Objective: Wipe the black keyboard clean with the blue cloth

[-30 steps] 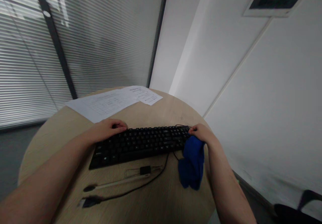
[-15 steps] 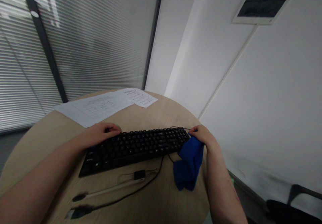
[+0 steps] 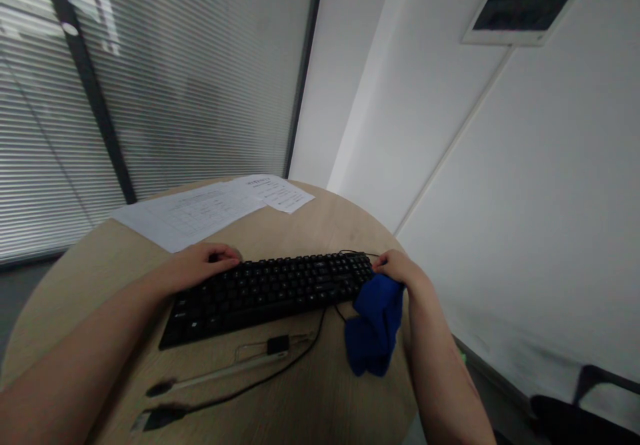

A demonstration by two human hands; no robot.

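A black keyboard lies at a slant on the round wooden table. At its far left edge rests my left hand, thumb and curled fingers closed on the keyboard's rim. My right hand is at the right end, by the number keys, with the fingertips pinching a blue cloth. The cloth's upper part touches the keyboard's right edge, and the rest drapes down onto the tabletop. Some of the fingers of both hands are hidden.
In front of the keyboard lie a thin pale brush with a dark tip, and the keyboard's cable with a USB plug. Printed sheets of paper cover the table's far left. A black chair stands at the lower right, beside the wall.
My right hand has shifted slightly left, with the top of the cloth drawn down along the keyboard's right edge. My left hand stays in place.
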